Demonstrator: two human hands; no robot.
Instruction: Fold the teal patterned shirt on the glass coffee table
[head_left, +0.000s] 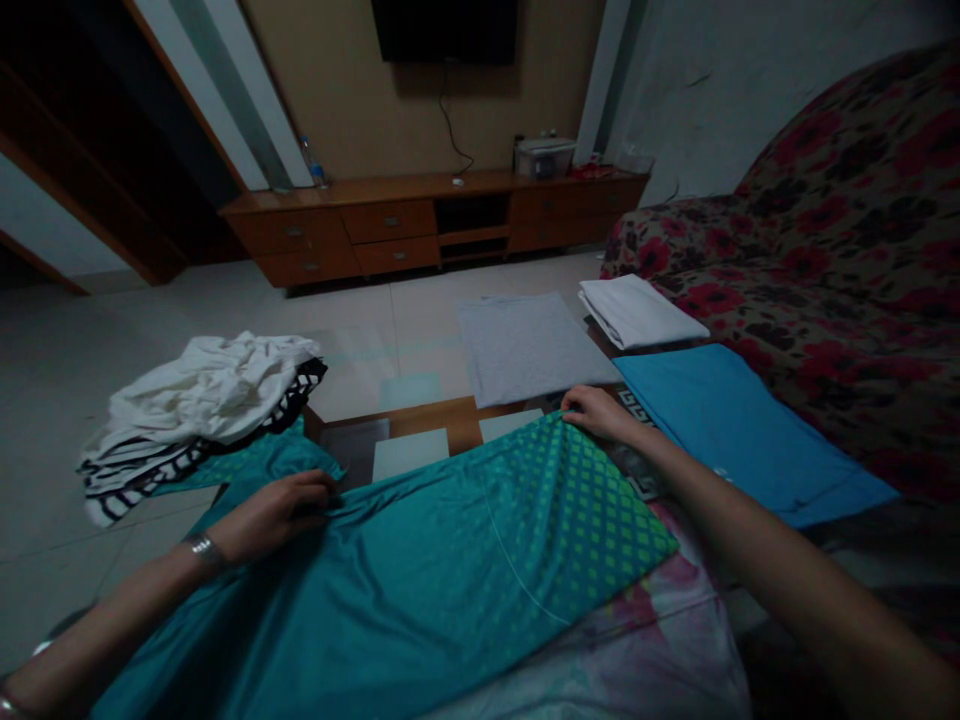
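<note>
A teal shirt (420,570) with a green diamond pattern spreads across the front, over a pink-and-white floral cloth (675,620). My right hand (596,412) pinches the shirt's far edge near the patterned end. My left hand (289,510), with a metal band at the wrist, has its fingers closed on the same edge further left. Between the two hands the edge runs fairly straight, while the cloth near my left hand is creased. Part of the shirt reaches left, beneath a heap of white clothes (210,390) and black-and-white striped cloth (135,485).
Beyond my right hand lie a flat grey cloth (532,345), a folded white cloth (637,310) and a folded blue cloth (750,430). A floral sofa (840,260) stands at the right. A wooden cabinet (397,225) runs along the far wall below a screen (450,30).
</note>
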